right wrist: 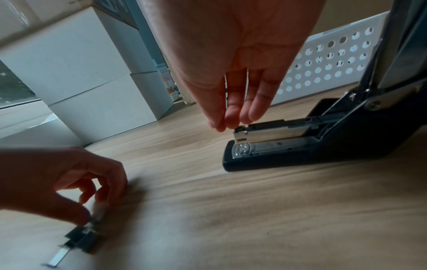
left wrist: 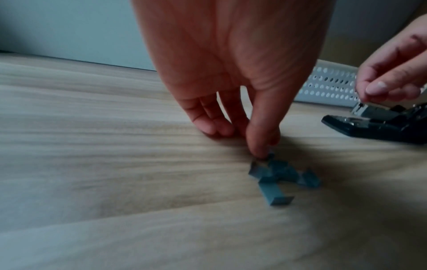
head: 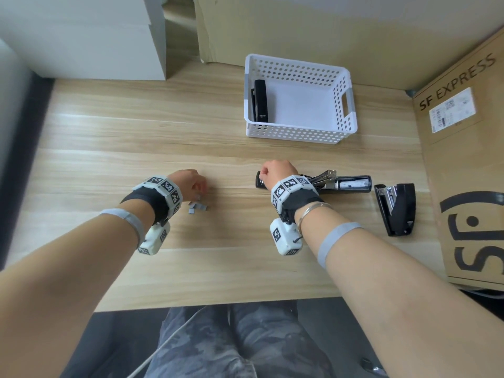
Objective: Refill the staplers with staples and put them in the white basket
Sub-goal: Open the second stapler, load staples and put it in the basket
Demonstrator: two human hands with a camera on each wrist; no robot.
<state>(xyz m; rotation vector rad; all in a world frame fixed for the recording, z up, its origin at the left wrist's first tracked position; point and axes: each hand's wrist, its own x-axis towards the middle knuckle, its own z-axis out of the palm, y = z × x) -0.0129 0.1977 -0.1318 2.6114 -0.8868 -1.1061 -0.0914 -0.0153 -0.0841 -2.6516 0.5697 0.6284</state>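
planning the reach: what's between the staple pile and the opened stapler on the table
Nothing but bare wooden table. In the head view, the stretch from the staple pile by the left hand to the opened stapler under the right hand holds no object.

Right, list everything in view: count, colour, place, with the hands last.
stapler in basket: one, black, closed, at the basket's left wall
open stapler: one, black, lid swung back, mid-table
third stapler: one, black, right of the open one
staple strips: small pile, grey, mid-table
white basket: one, far side of the table
cardboard boxes: brown, right and back
white boxes: far left
table: light wood
left hand: pinches a staple strip
right hand: fingertips at the open stapler's front
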